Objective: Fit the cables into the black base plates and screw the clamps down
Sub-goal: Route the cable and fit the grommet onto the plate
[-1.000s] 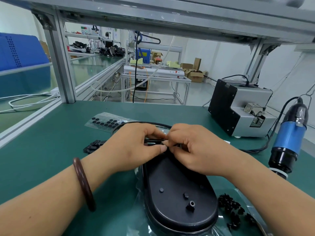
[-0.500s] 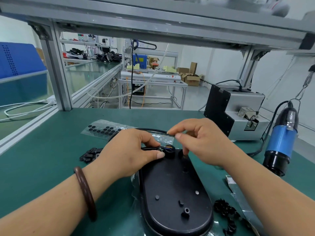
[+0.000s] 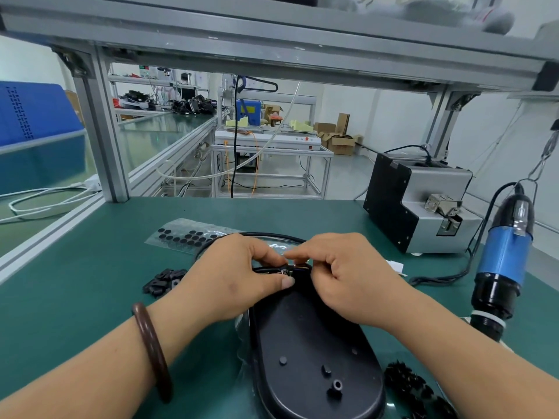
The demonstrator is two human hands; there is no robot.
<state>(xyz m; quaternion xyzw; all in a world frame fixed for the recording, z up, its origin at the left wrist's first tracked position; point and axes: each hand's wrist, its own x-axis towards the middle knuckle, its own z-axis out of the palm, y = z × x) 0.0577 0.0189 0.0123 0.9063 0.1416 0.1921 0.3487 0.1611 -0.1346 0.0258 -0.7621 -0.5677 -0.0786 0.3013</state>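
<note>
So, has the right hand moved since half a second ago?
Yes. The right hand has dropped back onto the far end of the base plate, its fingertips now meeting the left hand at the cable.

Bright even daylight; soft shadows; wide-angle bowed edges.

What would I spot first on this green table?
The left hand and right hand meet mid-table, pinching a black cable at the far end of an oval black plate. A blue screwdriver hangs on the right.
</note>
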